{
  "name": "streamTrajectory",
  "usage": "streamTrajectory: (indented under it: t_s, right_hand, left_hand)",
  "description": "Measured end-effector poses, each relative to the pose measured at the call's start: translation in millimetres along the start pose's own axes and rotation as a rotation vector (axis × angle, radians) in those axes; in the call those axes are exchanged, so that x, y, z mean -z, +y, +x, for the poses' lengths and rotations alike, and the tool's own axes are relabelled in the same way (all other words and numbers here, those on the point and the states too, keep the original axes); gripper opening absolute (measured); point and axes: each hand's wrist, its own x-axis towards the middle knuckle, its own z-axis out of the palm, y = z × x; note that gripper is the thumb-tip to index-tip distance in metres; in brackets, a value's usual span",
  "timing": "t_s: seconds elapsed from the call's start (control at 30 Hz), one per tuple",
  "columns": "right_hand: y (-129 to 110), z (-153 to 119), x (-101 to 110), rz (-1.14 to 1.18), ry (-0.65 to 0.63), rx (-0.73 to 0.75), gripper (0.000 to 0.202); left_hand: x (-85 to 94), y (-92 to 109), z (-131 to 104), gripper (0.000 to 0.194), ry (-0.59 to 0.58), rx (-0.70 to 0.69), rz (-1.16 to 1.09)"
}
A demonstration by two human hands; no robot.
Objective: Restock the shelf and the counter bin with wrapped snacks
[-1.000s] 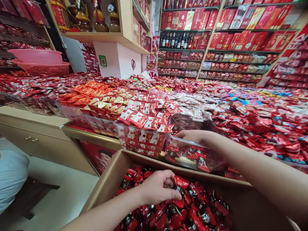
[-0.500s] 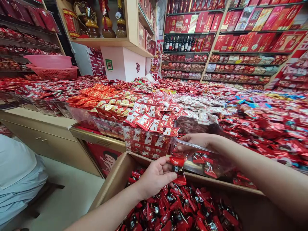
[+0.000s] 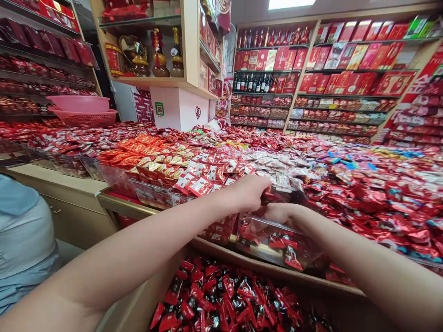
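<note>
My left hand reaches over the back of a clear plastic bin, knuckles up and fingers curled downward. Whatever those fingers hold is hidden behind the hand. Just below it, my right hand dips into the same bin from the right, its fingertips blurred behind the clear wall. A few red-and-black wrapped candies show through the bin's front. Beneath my forearms, a cardboard box holds a heap of the same kind of wrapped candies.
White-and-red candy packets fill the neighbouring bin on the left. Piles of red packets spread to the right. Pink plastic baskets stand at the far left. A person in light clothes is at the left edge.
My left hand has moved up and forward from above the cardboard box, where it held a wrapped candy, to the clear bin. My right hand stays in the bin. The view has tilted up.
</note>
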Motion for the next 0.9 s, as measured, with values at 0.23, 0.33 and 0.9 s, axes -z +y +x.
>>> streamTrajectory:
  t_s: [0.23, 0.33, 0.9]
  right_hand:
    - [5.0, -0.1, 2.8, 0.203, -0.116, -0.061, 0.043]
    - [6.1, 2.0, 2.2, 0.252, -0.148, -0.082, 0.045]
    - [11.7, -4.8, 13.0, 0.396, -0.278, -0.093, 0.043]
  left_hand:
    - [-2.8, -0.3, 11.1, 0.038, -0.270, -0.053, 0.135]
    - [-0.6, -0.4, 14.5, 0.046, -0.405, -0.082, 0.174]
    - [-1.0, 13.8, 41.9, 0.024, -0.598, -0.128, 0.349]
